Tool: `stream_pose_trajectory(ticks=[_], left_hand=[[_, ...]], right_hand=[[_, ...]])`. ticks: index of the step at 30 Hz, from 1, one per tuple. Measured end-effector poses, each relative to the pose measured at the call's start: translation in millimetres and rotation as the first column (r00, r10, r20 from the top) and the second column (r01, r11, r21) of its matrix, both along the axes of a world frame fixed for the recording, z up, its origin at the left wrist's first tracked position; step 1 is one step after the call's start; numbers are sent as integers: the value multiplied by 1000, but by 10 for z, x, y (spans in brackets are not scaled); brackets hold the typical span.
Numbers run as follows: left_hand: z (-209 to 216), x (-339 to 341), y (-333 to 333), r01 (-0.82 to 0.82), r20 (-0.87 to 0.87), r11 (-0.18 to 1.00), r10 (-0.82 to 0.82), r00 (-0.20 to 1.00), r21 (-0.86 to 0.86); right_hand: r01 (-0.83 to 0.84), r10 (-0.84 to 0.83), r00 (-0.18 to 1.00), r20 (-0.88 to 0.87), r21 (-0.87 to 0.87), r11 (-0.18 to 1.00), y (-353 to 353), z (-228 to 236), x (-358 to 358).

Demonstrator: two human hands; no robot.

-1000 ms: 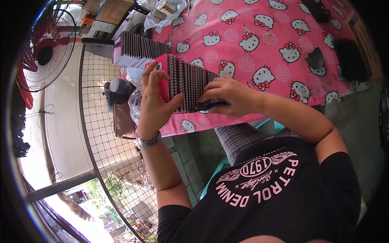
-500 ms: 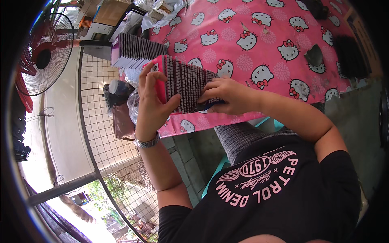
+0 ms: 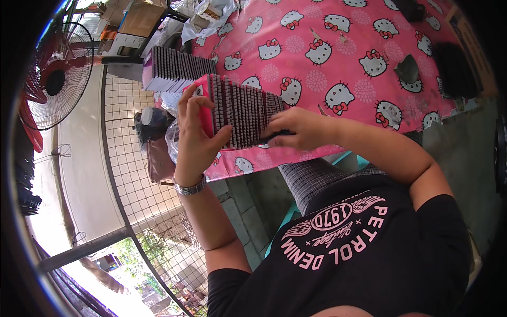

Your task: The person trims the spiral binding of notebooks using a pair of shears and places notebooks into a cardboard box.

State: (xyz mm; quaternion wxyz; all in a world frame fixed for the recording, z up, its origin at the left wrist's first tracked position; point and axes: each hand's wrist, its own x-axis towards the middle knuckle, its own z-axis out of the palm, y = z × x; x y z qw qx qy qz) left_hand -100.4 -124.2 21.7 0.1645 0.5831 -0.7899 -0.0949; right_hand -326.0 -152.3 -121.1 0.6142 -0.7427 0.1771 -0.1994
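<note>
A long stack of what look like spiral-bound notebooks [image 3: 245,112] lies on its side near the table's front edge, ridged bindings facing up and a bright pink cover at its left end. My left hand [image 3: 198,119], a metal watch at its wrist, curls around that end, fingers over the cover and thumb on the near side. At the other end, my right hand [image 3: 298,128] has bent fingers closed on the last notebooks. Something dark, perhaps a cover, shows between its fingers and thumb; the fingertips are partly hidden. Behind stands a second stack of similar notebooks [image 3: 177,67] with a purple cover.
A pink patterned cloth [image 3: 364,100] covers the table. A dark leaf-shaped piece [image 3: 406,68] lies at right, beside a black bundle [image 3: 457,74]. Plastic bags [image 3: 208,21] and a cardboard box [image 3: 142,20] sit at the back left. A fan [image 3: 58,76] stands left of a wire grille [image 3: 127,127].
My right hand has shifted slightly at the right end of the stack, its fingers sliding a little to the right. The left hand keeps its hold. The view has moved slightly.
</note>
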Motion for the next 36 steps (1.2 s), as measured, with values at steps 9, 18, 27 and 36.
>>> stream_pose_trajectory(ticks=[9, 18, 27, 36], left_hand=[[5, -18, 3, -5, -16, 1000, 5, 1000, 3], [1, -7, 17, -3, -31, 1000, 4, 1000, 15], [-8, 17, 20, -17, -37, 1000, 17, 999, 11], [-28, 35, 14, -10, -68, 1000, 10, 998, 6]], right_hand=[[270, -181, 956, 230, -457, 847, 41, -137, -7], [201, -156, 978, 135, -441, 875, 31, -124, -54], [-66, 86, 991, -106, 183, 981, -42, -66, -1], [194, -175, 981, 87, -522, 830, 30, -232, -23]])
